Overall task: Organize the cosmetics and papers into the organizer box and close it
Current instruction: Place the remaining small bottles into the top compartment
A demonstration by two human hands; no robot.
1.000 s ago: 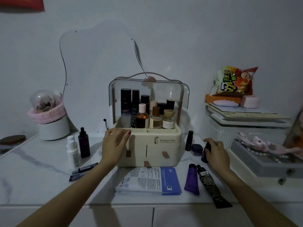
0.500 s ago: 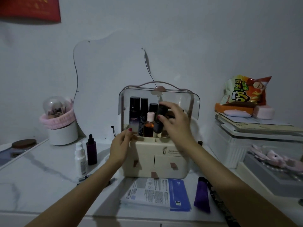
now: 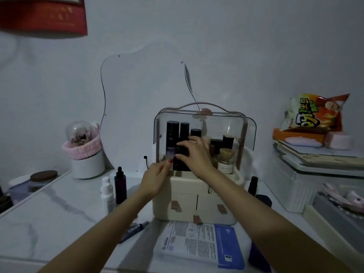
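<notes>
Both hands reach into the organizer box (image 3: 197, 196), right hand (image 3: 194, 154) fingers grasping a black bottle (image 3: 180, 156) among crowded bottles.

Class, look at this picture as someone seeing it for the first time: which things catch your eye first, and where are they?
Dead centre, both hands meet inside the cream plastic organizer box under its raised clear lid: the right hand grips a black cosmetic bottle, and the left hand touches the box's left edge. At far right, a bright orange snack bag tops a stack. Printed blue-and-white papers lie before the box.
</notes>
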